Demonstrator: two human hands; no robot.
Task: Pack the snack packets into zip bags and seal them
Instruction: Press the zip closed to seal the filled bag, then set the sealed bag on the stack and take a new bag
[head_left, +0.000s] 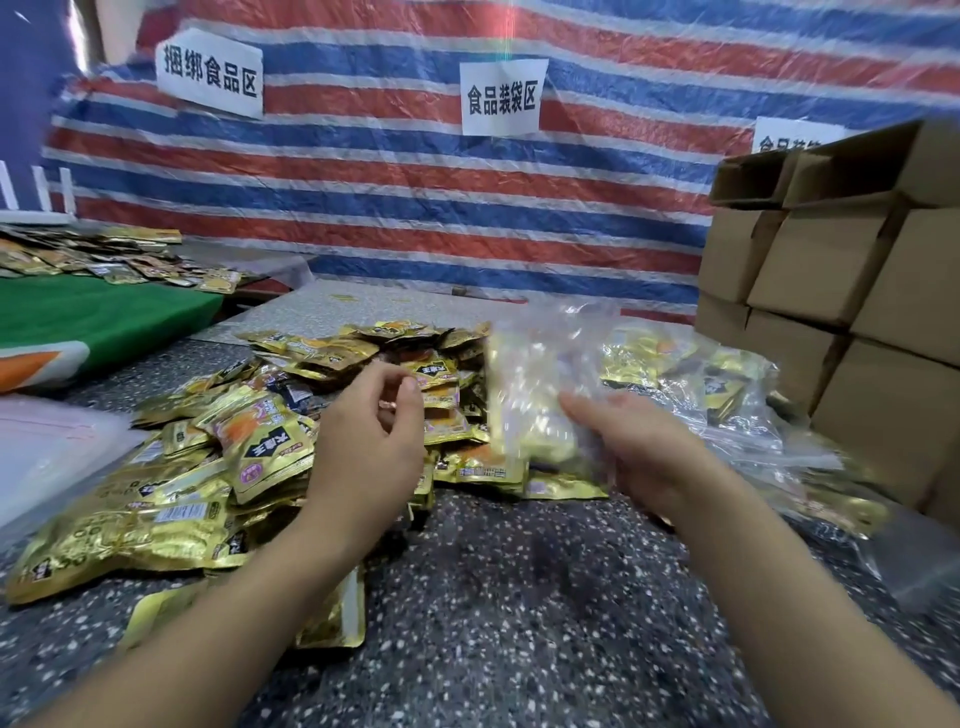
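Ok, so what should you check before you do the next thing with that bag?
1. Right hand grips the zip bag: ok.
2. Bag has packets inside: ok, yellow shows through.
3. Bag's zip closed: cannot tell, it is blurred.
4. Left hand free to help: ok, its curled fingers hold nothing.
5. Loose snack packets within reach: ok, piled beside the left hand.
6. Filled bags out of the way: ok, lying by the cardboard boxes.
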